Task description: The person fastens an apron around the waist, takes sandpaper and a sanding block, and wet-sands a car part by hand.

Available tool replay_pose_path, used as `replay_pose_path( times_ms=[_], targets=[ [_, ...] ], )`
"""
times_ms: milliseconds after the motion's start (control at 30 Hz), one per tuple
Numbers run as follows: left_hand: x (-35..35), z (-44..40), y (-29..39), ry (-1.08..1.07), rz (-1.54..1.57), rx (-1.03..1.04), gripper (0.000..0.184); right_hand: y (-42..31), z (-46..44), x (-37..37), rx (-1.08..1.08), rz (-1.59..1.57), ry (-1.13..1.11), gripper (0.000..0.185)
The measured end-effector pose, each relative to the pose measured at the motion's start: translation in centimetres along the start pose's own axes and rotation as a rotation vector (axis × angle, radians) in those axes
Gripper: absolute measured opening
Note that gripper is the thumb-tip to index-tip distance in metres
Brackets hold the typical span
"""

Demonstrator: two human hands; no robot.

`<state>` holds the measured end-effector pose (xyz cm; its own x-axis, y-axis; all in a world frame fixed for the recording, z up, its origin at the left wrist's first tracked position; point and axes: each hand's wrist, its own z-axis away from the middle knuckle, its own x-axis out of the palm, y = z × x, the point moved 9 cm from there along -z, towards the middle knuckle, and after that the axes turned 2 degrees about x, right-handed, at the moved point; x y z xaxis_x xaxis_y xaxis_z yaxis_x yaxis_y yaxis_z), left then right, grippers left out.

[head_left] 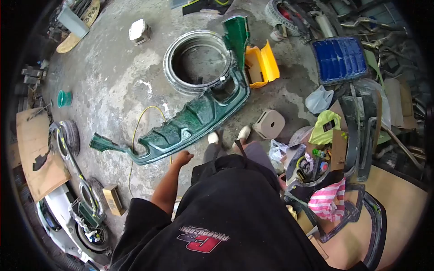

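My left hand (182,158) is just below the lower edge of a dark green car bumper diffuser (190,119). Its fingers are curled in, and I see nothing in them; a small gap seems to separate the hand from the diffuser. The diffuser lies slantwise, its upper right end against a bare wheel rim (169,67) and beside a yellow plastic container (266,63). A thin yellow hose (135,131) passes under the diffuser's left part. My right hand is out of view, hidden beyond my black shirt.
A beige stool (270,123) stands right of my feet. Further right are a box of supplies (312,165), a striped pink bag (327,201) and black frame parts (375,226). A blue panel (340,60) lies at upper right. Cardboard (38,149) and tires (70,137) line the left.
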<state>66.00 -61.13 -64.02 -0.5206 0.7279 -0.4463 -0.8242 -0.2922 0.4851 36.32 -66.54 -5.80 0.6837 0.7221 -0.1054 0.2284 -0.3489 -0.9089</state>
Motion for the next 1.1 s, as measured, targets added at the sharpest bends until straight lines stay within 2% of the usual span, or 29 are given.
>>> replay_pose_path(
  times_ms=[67, 167, 300, 367, 433, 500, 567, 633, 667, 733, 800, 833, 867, 900, 933, 967, 1033, 1067, 1100],
  targets=[
    [0.0, -1.0, 2.2, 0.043, -0.037, 0.119, 0.044, -0.1, -0.4, -0.5, -0.013, -0.014, -0.027, 0.010],
    [0.4, -1.8, 4.7, 0.058, 0.271, 0.006, 0.041, -1.5, -0.3, -2.0, -0.028, -0.015, -0.098, 0.009],
    [0.7, -3.2, 8.0, 0.097, 0.254, 0.051, 0.039, -5.3, 0.4, -6.4, -0.069, 0.043, -0.170, 0.009],
    [0.4, -3.4, 8.6, 0.112, 0.267, 0.006, 0.040, -7.8, 1.2, -10.0, -0.131, 0.121, -0.159, 0.008],
    [1.0, -3.4, 8.3, 0.132, 0.260, -0.029, 0.041, -10.4, 2.6, -15.1, -0.199, 0.291, -0.044, 0.008],
    [1.7, -4.1, 8.2, 0.178, 0.271, -0.073, 0.043, -11.6, 4.7, -21.5, -0.210, 0.642, 0.196, 0.008],
    [3.8, -3.7, 8.0, 0.163, 0.318, -0.158, 0.050, -9.7, 8.0, -29.1, 0.010, 1.072, 0.549, 0.008],
    [5.7, -2.2, 10.2, 0.133, 0.430, -0.289, 0.056, -1.5, 12.8, -37.3, 0.451, 1.145, 0.741, 0.008],
    [6.7, -1.1, 11.0, 0.075, 0.516, -0.391, 0.062, 5.6, 16.9, -40.4, 0.712, 0.988, 0.757, 0.008],
    [10.2, -1.3, 12.1, 0.021, 0.428, -0.383, 0.073, 28.7, 32.9, -39.5, 1.196, -0.080, 0.934, 0.011],
    [10.0, -0.7, 17.6, 0.285, 0.196, -0.188, 0.078, 38.1, 40.7, -32.8, 1.269, -0.025, 0.439, 0.024],
    [9.3, 0.4, 18.4, 0.318, 0.325, -0.482, 0.068, 38.9, 42.8, -29.6, 1.623, 0.027, 0.198, 0.042],
    [8.9, 0.4, 19.4, 0.316, 0.326, -0.490, 0.068, 37.4, 40.3, -27.6, 1.787, 0.031, 0.009, 0.057],
    [9.1, 0.3, 20.5, 0.297, 0.392, -0.426, 0.062, 39.3, 40.4, -26.4, 1.661, 0.159, -0.141, 0.070],
    [9.1, 0.6, 21.7, 0.276, 0.456, -0.360, 0.056, 39.2, 38.4, -26.9, 1.448, 0.108, 0.048, 0.063],
    [9.0, 1.1, 22.6, 0.268, 0.451, -0.364, 0.056, 39.7, 37.6, -27.4, 1.389, 0.099, -0.019, 0.059],
    [5.4, 1.8, 24.1, 0.610, 0.543, -0.365, 0.050, 42.0, 36.0, -29.3, 1.321, 0.103, -0.063, 0.055],
    [5.0, 1.1, 24.8, 0.607, 0.536, -0.348, 0.050, 42.6, 34.2, -30.9, 1.228, 0.205, 0.020, 0.051],
    [5.9, 0.9, 24.2, 0.603, 0.555, -0.417, 0.049, 42.8, 32.6, -32.3, 1.136, 0.307, 0.100, 0.048]
  ],
)
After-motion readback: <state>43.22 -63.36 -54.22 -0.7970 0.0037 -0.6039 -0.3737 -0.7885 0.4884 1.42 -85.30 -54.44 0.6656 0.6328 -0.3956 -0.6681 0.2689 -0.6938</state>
